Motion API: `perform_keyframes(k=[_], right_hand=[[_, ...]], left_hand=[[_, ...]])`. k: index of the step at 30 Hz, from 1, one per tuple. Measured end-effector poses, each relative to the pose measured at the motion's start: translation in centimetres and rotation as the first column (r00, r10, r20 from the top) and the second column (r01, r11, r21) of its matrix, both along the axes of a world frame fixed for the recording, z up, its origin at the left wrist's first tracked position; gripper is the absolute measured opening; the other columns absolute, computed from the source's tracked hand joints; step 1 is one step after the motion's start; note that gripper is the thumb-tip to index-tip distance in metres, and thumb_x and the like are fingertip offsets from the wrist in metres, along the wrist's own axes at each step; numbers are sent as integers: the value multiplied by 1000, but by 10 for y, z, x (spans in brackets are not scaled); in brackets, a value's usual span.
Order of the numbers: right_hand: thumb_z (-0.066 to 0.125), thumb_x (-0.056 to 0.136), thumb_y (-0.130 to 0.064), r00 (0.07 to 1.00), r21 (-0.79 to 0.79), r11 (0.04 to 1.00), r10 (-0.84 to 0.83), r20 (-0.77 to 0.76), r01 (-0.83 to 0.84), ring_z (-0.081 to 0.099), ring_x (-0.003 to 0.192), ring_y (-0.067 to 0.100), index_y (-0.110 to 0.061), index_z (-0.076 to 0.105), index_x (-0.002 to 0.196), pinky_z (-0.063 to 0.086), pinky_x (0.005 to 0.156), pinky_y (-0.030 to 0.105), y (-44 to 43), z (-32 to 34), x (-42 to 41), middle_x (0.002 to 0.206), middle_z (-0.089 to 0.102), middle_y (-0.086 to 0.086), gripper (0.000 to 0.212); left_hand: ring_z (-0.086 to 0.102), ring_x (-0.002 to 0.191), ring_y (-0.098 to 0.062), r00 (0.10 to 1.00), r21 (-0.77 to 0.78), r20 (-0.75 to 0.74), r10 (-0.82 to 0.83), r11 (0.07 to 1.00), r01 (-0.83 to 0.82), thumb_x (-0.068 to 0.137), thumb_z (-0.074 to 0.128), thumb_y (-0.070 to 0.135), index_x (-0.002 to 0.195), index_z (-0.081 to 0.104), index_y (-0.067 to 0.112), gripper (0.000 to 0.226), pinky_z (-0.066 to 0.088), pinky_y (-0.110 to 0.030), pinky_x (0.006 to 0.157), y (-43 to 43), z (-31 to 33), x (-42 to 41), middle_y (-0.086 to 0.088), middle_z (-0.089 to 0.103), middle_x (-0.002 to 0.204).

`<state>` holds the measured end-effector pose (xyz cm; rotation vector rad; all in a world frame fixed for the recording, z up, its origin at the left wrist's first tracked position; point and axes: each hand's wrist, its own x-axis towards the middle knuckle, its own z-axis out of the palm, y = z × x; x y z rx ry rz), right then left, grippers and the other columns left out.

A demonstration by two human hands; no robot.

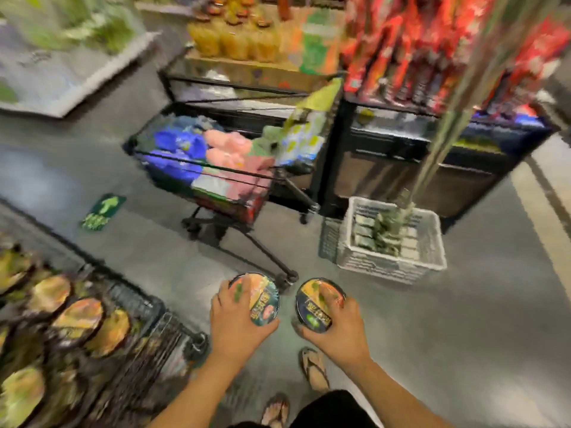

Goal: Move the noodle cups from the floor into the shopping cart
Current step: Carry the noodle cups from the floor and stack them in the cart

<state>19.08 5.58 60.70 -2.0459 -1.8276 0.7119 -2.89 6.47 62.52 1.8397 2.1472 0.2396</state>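
Currently in hand: two noodle cups, round, dark-sided, printed foil lids facing up towards the camera.

- Left noodle cup: the left hand grips it, fingers curled over the far rim and thumb under the near edge. Lid shows green and orange print.
- Right noodle cup: the right hand grips it, fingers spread over the lid's right side and thumb wrapped round the near wall. Lid shows yellow and blue print.
- Both cups sit side by side, apart, held over the grey floor just ahead of two sandalled feet.
- Near cart: black wire, at the lower left edge of the view, just left of the left forearm. Holds a batch of stowed cups of like shape, lids up, blurred.
- Far cart: black frame, standing on the floor beyond the hands. Holds blue packs and pink packs; other contents too blurred to name.
- White crate: on the floor to the right of the far cart, holding small grey-green packets.
- Green arrow sticker: on the floor, left of the far cart.
- Shelving behind: red packets upper right, yellow jars upper centre.
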Motion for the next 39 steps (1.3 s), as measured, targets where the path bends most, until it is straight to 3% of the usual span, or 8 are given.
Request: perform_keyframes(k=[4,9,18,21,27,30,35,39], right_hand=[[57,59,-84,962,-15,962,272,-9,-272,36,121,21,-42,31,146,38,103,32,52,13,-29,123,37,2,100],[56,55,-83,828,11,828,561,-2,-561,43,116,24,-33,41,143,39,101,32,91,21,-63,122,42,6,102],[53,50,-84,645,-34,644,763,-48,-764,45,113,23,-43,37,142,39,100,31,90,25,-155,113,41,1,102],[60,51,-82,590,22,592,805,-66,-805,49,106,22,-40,42,138,44,95,30,86,29,-198,107,45,1,99],[69,53,-73,567,104,575,818,-96,-812,48,109,22,-31,46,139,39,95,29,72,34,-291,112,49,3,98],[78,60,-64,610,77,623,780,-140,-778,46,114,20,-36,42,141,35,97,24,63,35,-338,116,44,0,92],[76,66,-62,707,-11,722,674,-216,-692,47,117,22,-36,38,143,39,100,32,56,37,-402,111,39,-3,90],[79,65,-59,706,-26,727,656,-268,-686,49,115,21,-36,38,142,42,102,34,69,44,-440,113,36,-4,90]], left_hand=[[33,125,-41,950,32,4,312,949,-312,59,51,86,150,29,25,112,37,-48,104,-6,13,-26,-20,25,147],[37,121,-43,775,88,56,630,770,-632,59,48,83,148,33,24,108,39,-51,100,-34,23,-48,-21,28,145],[28,133,-42,453,60,58,890,450,-891,56,43,90,149,32,27,113,33,-52,107,-111,28,-90,-19,23,148],[27,132,-42,390,77,83,917,384,-920,61,59,84,149,33,25,109,33,-52,108,-128,31,-121,-19,22,148],[27,133,-40,386,100,102,917,376,-921,63,61,81,149,28,29,106,36,-50,108,-145,26,-213,-15,20,149],[31,131,-39,400,119,135,906,386,-915,61,62,81,147,30,31,105,39,-50,106,-150,26,-263,-14,23,146],[31,132,-36,462,99,139,876,452,-887,61,59,83,147,31,29,105,37,-46,108,-152,28,-336,-12,24,148],[31,133,-32,444,106,187,876,432,-896,62,61,83,146,33,28,105,36,-44,109,-140,35,-379,-10,26,147]])
